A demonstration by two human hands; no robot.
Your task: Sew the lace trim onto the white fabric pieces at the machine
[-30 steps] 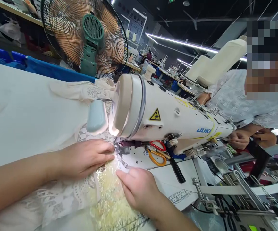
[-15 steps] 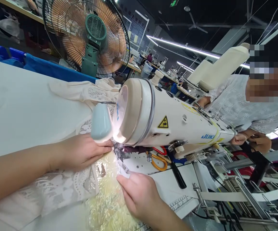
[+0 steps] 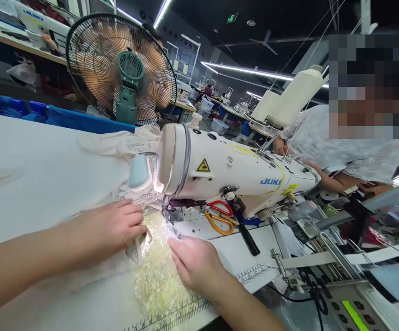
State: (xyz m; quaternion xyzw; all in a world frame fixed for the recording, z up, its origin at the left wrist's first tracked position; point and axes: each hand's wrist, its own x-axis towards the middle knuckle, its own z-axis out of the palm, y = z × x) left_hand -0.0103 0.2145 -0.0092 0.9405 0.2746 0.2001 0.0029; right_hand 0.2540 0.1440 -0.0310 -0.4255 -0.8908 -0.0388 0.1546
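My left hand (image 3: 125, 225) lies on the white lace fabric (image 3: 123, 191) left of the needle area, fingers slightly apart and resting on it. Thumb and forefinger of my right hand (image 3: 197, 262) pinch the edge of a thin white strip (image 3: 176, 233) that runs to the presser foot (image 3: 167, 209). Between both hands lies a shiny, yellowish clear-plastic sheet (image 3: 161, 262), crinkled and flat on the table. The white sewing machine (image 3: 240, 168) stands just beyond, its needle partly hidden behind the head. A pale blue guard or lamp (image 3: 139, 172) hangs at its left end.
Orange-handled scissors (image 3: 220, 225), a red-handled tool (image 3: 222, 207) and a black handle (image 3: 249, 240) lie under the machine arm. A printed ruler (image 3: 182, 312) edges the table. A fan (image 3: 130, 69) stands behind. Another person (image 3: 351, 142) is beyond the machine, at right.
My left hand has drawn back leftward from the needle area, its fingers now more apart. The right hand keeps its pinch near the presser foot. The head view has shifted.
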